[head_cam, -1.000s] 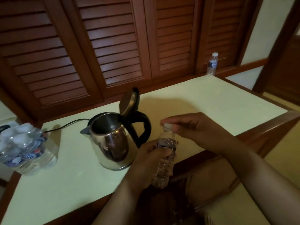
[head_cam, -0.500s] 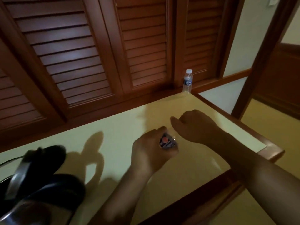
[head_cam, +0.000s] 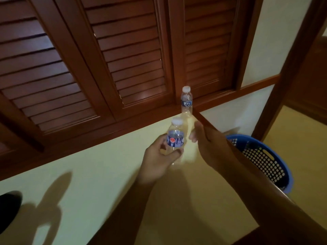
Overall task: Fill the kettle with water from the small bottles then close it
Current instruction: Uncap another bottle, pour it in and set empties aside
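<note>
Over the far right part of the table [head_cam: 85, 191] the left hand [head_cam: 159, 161] holds a small bottle [head_cam: 175, 138] upright, with the right hand [head_cam: 210, 145] just to its right. Behind them a second bottle [head_cam: 186, 101] stands at the table's far right corner, in front of the louvred doors [head_cam: 123, 59]. A basket [head_cam: 261, 156] sits on the floor to the right of the table. At the near left edge lies a shape [head_cam: 8, 209], perhaps the kettle, mostly cut off.

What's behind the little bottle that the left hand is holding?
A second capped bottle stands behind the held bottle, at the table's far corner, before slatted wooden doors. The left hand covers the held bottle's lower part.
</note>
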Demonstrator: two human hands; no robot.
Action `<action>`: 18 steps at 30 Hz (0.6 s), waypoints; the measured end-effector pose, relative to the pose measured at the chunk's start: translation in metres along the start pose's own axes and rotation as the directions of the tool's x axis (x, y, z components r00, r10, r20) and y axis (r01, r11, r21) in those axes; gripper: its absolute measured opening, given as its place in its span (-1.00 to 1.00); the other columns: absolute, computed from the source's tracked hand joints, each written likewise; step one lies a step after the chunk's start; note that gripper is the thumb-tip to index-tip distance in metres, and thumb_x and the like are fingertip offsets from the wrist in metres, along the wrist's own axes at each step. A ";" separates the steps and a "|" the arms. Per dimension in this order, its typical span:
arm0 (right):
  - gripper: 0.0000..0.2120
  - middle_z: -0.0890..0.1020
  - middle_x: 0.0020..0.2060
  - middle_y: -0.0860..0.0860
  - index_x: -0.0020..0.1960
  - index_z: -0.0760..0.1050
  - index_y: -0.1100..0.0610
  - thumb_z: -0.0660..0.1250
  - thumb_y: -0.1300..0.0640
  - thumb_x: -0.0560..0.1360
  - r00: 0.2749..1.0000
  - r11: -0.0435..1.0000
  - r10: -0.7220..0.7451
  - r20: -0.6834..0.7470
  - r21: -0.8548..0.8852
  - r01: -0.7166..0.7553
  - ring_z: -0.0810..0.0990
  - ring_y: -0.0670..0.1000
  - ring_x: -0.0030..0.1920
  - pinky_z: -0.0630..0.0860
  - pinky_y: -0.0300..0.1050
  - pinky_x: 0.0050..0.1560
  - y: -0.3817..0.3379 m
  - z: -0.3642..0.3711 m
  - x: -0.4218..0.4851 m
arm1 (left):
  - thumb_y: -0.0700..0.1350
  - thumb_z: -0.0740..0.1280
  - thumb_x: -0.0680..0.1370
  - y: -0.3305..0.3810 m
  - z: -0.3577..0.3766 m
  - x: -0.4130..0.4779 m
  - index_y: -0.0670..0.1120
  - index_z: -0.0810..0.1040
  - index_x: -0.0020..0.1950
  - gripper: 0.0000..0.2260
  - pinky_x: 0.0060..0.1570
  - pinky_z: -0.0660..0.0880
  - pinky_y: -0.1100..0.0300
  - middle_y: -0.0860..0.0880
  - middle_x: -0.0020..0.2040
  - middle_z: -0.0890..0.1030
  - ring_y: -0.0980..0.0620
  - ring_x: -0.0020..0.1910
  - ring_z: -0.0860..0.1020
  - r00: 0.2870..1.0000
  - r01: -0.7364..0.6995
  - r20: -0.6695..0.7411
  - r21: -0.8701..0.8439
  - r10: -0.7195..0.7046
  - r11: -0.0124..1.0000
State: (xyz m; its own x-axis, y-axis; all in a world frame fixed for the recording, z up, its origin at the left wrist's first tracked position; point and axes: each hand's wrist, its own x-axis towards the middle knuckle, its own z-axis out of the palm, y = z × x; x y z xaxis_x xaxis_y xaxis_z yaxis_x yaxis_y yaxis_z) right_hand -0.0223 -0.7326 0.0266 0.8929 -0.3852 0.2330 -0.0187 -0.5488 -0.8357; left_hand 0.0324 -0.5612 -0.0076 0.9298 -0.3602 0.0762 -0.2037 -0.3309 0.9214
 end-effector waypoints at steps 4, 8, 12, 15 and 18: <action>-0.59 0.66 0.03 0.12 0.16 0.58 0.17 0.03 -0.03 0.71 0.990 0.998 -0.004 0.144 -0.068 0.014 0.61 0.06 0.05 0.51 -0.10 0.02 0.051 0.017 -0.013 | -0.09 0.55 0.51 -0.011 0.018 0.054 0.11 0.60 0.36 -0.57 0.12 0.55 0.28 0.16 0.18 0.68 0.29 0.12 0.61 0.998 0.022 -0.050 -0.054 -0.024 0.998; -0.31 0.58 0.29 0.14 0.36 0.51 0.17 -0.16 -0.26 0.64 0.965 0.950 -0.065 0.255 -0.279 0.138 0.49 0.13 0.35 0.27 0.02 0.49 0.087 0.029 -0.010 | -0.05 0.49 0.44 -0.020 0.029 0.105 0.14 0.58 0.37 -0.52 0.29 0.57 0.03 0.14 0.25 0.66 0.15 0.23 0.60 0.996 0.048 -0.066 -0.056 -0.052 0.997; 0.06 0.36 0.52 0.05 0.54 0.30 0.10 -0.53 -0.45 0.41 0.941 0.932 -0.018 0.337 -0.336 0.138 0.21 0.04 0.57 -0.14 -0.16 0.52 0.096 0.033 -0.002 | -0.13 0.56 0.49 -0.029 0.039 0.147 0.08 0.56 0.35 -0.54 0.23 0.59 0.03 0.10 0.23 0.64 0.16 0.17 0.61 0.994 0.063 -0.091 -0.008 -0.063 0.998; 0.14 0.20 0.59 -0.08 0.60 0.14 -0.03 -0.68 -0.45 0.27 0.921 0.911 0.050 0.386 -0.396 0.116 0.02 -0.11 0.60 -0.22 -0.15 0.58 0.095 0.034 0.003 | 0.02 0.61 0.45 -0.035 0.047 0.168 0.01 0.57 0.30 -0.53 0.10 0.60 0.09 0.01 0.19 0.56 0.06 0.11 0.60 0.984 0.063 -0.171 0.128 -0.041 0.990; 0.16 0.15 0.60 -0.11 0.61 0.08 -0.05 -0.73 -0.44 0.23 0.912 0.893 0.086 0.401 -0.437 0.107 -0.02 -0.13 0.60 -0.19 -0.06 0.61 0.096 0.036 0.005 | 0.16 0.61 0.41 -0.037 0.050 0.177 -0.02 0.56 0.22 -0.50 -0.06 0.50 0.21 0.01 0.11 0.51 0.07 0.03 0.55 0.964 0.073 -0.266 0.189 -0.021 0.979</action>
State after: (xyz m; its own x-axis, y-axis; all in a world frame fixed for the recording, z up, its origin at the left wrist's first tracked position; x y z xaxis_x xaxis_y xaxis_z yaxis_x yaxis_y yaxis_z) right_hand -0.0037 -0.7601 -0.0700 0.9931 -0.1016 -0.0590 -0.1175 -0.8556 -0.5042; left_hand 0.1888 -0.6561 -0.0469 0.9819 -0.1079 0.1558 -0.1893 -0.5154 0.8358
